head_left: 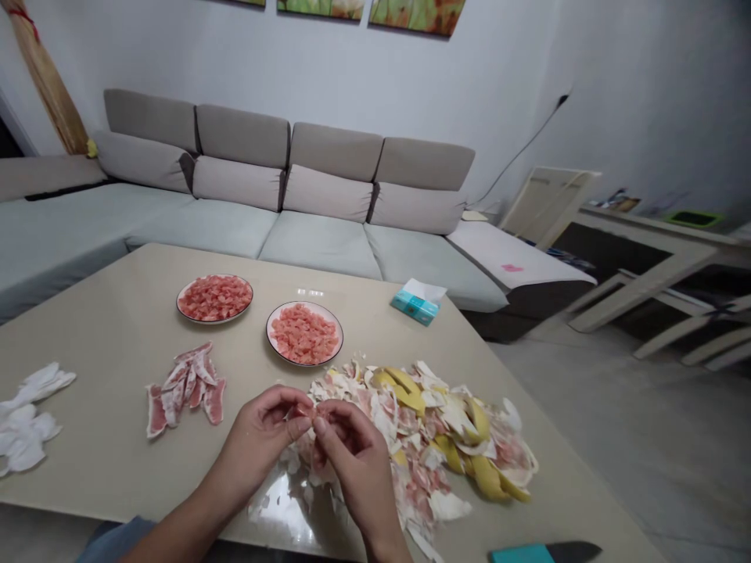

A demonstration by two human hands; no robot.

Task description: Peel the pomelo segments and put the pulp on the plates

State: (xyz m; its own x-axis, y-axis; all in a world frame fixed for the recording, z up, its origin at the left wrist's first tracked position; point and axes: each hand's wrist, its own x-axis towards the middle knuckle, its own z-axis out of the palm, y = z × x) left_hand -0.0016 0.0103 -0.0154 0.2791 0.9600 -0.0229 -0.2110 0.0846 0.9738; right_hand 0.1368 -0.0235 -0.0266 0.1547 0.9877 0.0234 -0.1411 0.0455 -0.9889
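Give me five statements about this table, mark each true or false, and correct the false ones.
1. The left hand and right hand meet at a small pink piece. True.
2. The knife lies beside the tissue pack. False: the knife is by the near edge, the tissue pack farther back.
3. The left plate and right plate both hold pink pieces. True.
4. The white-skinned segments lie on a plate. False: the segments lie directly on the table.
5. Yellow peel lies to the right of the hands. True.

Table point(117, 328) with plates point(327, 311), peels point(491, 477), knife point(522, 554)
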